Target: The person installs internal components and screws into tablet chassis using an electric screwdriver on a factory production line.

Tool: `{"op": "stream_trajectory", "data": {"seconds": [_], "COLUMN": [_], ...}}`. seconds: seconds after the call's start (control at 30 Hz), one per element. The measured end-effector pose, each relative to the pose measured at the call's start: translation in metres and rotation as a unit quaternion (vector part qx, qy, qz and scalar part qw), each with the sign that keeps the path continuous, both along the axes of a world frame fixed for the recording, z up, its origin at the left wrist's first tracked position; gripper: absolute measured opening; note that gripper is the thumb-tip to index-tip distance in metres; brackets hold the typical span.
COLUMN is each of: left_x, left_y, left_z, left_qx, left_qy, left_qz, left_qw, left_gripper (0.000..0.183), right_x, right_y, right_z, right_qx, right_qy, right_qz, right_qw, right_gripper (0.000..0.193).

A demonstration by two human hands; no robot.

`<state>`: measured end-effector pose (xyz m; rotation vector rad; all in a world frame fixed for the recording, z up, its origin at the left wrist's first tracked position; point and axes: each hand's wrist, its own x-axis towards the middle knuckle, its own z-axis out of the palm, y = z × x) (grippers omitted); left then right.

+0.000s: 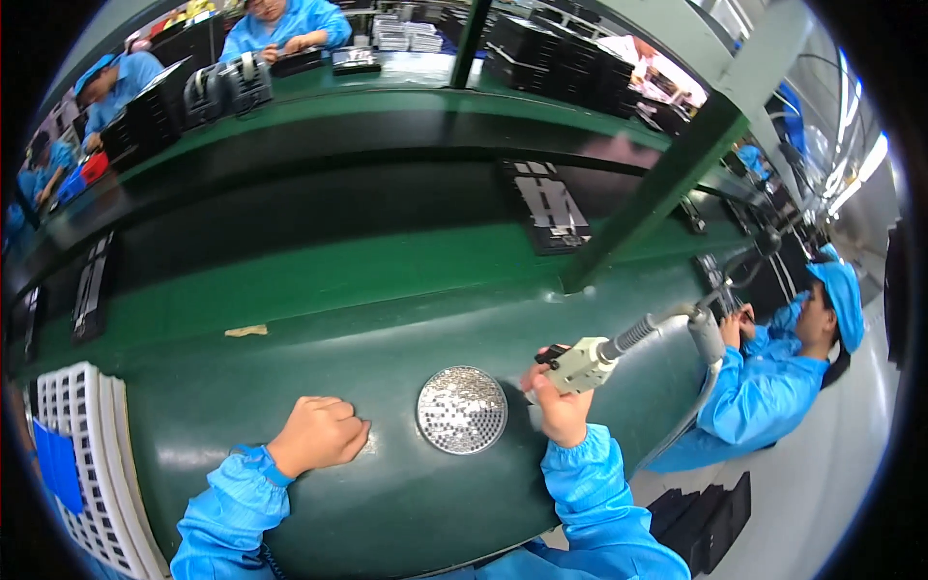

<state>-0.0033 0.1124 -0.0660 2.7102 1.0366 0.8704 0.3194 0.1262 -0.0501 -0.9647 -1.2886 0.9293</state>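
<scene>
My left hand (pixel 323 433) rests on the green bench as a closed fist, with nothing showing in its fingers. To its right lies a round metal screw plate (pixel 462 410), full of small holes and shiny bits. Beyond the plate, my right hand (pixel 561 406) is closed around a pale electric screwdriver (pixel 583 365) with a black switch. A ribbed sleeve and a grey hose (pixel 713 338) run from its end toward the upper right. Its working tip is mostly hidden by my hand.
White grid trays (pixel 92 454) stand stacked at the left edge. Behind the bench, a dark conveyor carries a flat black part (pixel 546 208) and another (pixel 94 287). A green post (pixel 657 193) rises at right. A co-worker (pixel 788 358) sits on the right; several others work behind.
</scene>
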Motion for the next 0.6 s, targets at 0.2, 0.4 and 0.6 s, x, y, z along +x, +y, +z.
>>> {"op": "stream_trajectory", "data": {"seconds": [0.2, 0.4, 0.6], "left_x": [0.0023, 0.0010, -0.0009], "left_y": [-0.0004, -0.0012, -0.0016], "left_z": [0.0059, 0.0025, 0.0031], "left_qx": [-0.009, -0.015, -0.015], "left_qy": [0.015, 0.033, 0.037], "left_qz": [-0.007, -0.007, -0.008], "left_qw": [1.000, 0.999, 0.999], "left_gripper": [0.030, 0.030, 0.030], "right_x": [-0.0018, -0.0011, -0.0037], "right_y": [-0.0029, -0.0019, -0.0008], "right_z": [0.0042, 0.0007, -0.0023], "right_qx": [-0.012, -0.024, -0.028], "right_qy": [0.035, 0.033, 0.042], "right_qz": [0.003, 0.012, 0.016], "right_qw": [0.999, 0.999, 0.999], "right_gripper": [0.034, 0.037, 0.038]}}
